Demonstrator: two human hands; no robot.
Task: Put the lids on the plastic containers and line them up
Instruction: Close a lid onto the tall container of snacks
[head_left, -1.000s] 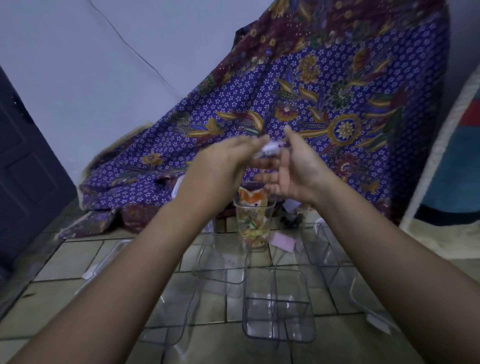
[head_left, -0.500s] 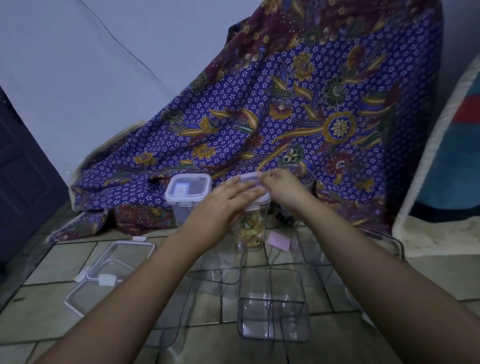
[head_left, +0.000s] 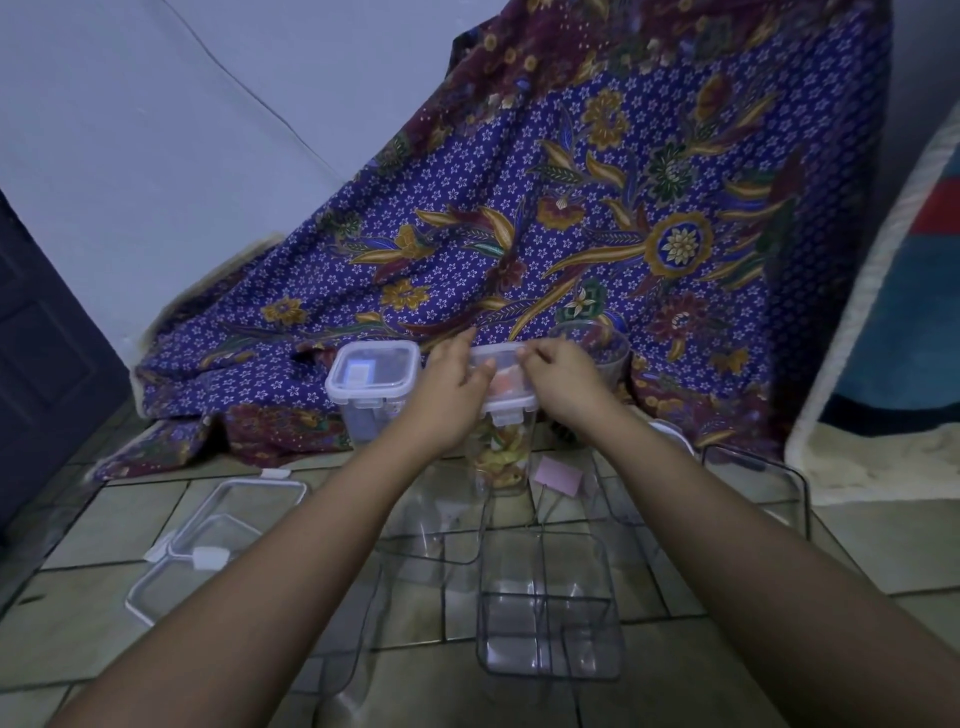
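Now | lid (head_left: 503, 364) on container (head_left: 501, 460) | left hand (head_left: 451, 387), right hand (head_left: 561, 387) fingers (head_left: 537, 357) pinch it

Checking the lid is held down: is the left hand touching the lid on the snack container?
Touching. In the head view the left hand lays its thumb on the lid.

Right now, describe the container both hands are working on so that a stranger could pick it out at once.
Find the purple flowered cloth at the back; at its foot stands a closed container. Right of it is the tall container with the left hand and the right hand on its lid. Only it shows yellow and orange pieces inside.
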